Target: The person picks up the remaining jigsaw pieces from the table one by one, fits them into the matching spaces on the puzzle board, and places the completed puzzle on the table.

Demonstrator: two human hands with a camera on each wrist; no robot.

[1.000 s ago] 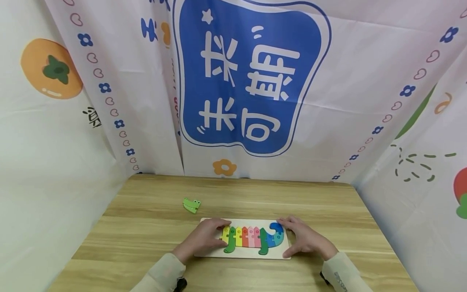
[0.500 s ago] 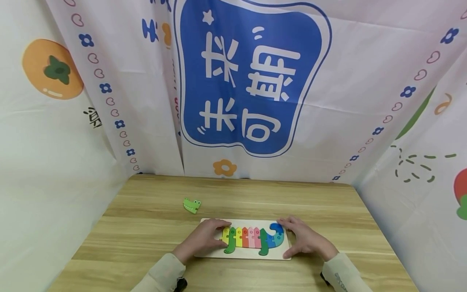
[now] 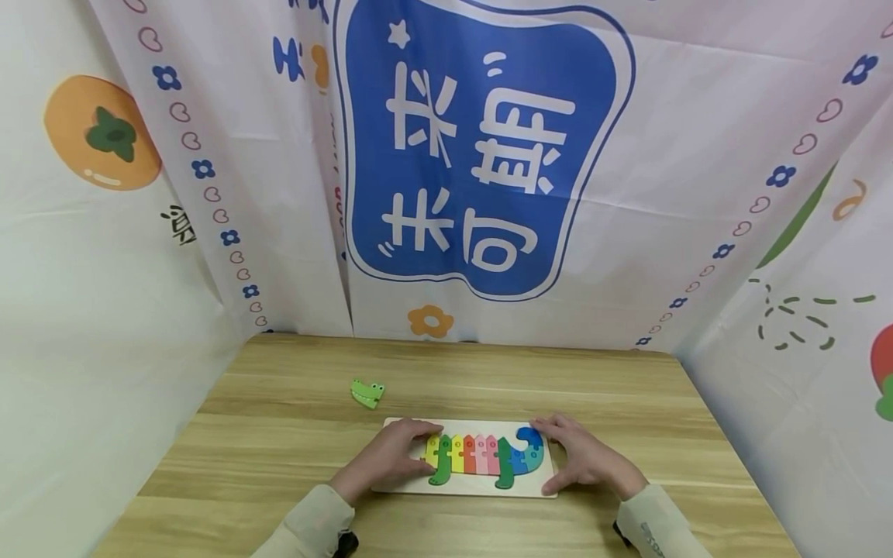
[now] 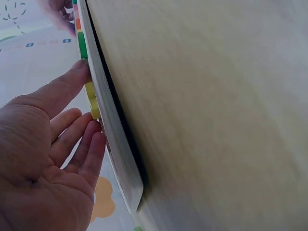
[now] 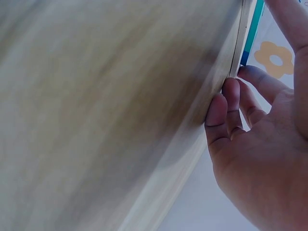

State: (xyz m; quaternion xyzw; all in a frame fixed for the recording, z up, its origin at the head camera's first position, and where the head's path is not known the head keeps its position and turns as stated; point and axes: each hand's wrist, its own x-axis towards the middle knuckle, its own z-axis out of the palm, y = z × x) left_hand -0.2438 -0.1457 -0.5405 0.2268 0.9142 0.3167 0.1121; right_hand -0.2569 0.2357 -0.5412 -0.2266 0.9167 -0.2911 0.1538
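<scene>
A pale wooden puzzle board lies on the table, bearing a row of numbered, coloured crocodile body pieces. My left hand rests over the board's left end, thumb and fingers spread about the yellow piece. In the left wrist view, its thumb touches near the green leg piece. At the right end, my right hand touches the board with its forefinger by the blue tail and its thumb at the near corner. A green crocodile head piece lies apart, beyond the board's left end.
The wood-grain table runs back to a printed white cloth that stands behind it and on both sides. The table's far edge lies beyond the crocodile head.
</scene>
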